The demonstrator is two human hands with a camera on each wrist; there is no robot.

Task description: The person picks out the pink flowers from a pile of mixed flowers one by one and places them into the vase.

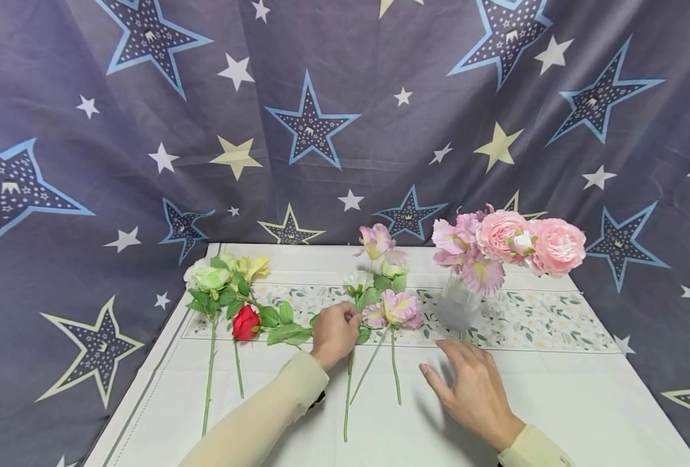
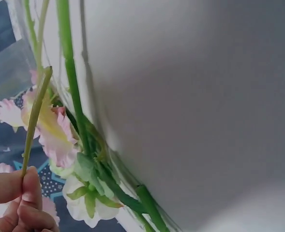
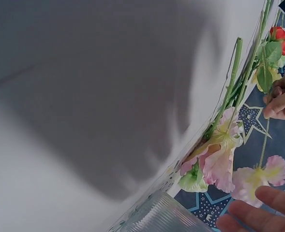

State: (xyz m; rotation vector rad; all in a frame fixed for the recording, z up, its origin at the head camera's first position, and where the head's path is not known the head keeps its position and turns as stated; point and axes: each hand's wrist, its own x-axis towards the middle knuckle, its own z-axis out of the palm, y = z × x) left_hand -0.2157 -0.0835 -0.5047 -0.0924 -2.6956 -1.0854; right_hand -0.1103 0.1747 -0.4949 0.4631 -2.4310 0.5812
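Observation:
My left hand [image 1: 336, 332] pinches a thin green flower stem [image 2: 34, 121] between thumb and fingers. In the right wrist view that stem leads to a pink-and-yellow ruffled artificial flower [image 3: 248, 184], raised off the table. Below the hand lie a white flower [image 1: 357, 280] and another pink-yellow flower [image 1: 400, 309], their stems toward me. My right hand [image 1: 475, 390], fingers spread and holding nothing, hovers in front of a clear ribbed vase [image 1: 459, 306]. Purple-pink ruffled flowers [image 1: 467, 250] and full pink blooms [image 1: 558, 246] stand in the vase, the pink ones leaning right.
At the left lie a red rose [image 1: 246, 322], a whitish-green flower [image 1: 209, 277] and a yellow flower [image 1: 254, 266], with leafy stems. A leaf-patterned runner strip [image 1: 543, 321] crosses the white tabletop [image 1: 584, 395]. A star-print curtain [image 1: 345, 97] hangs behind.

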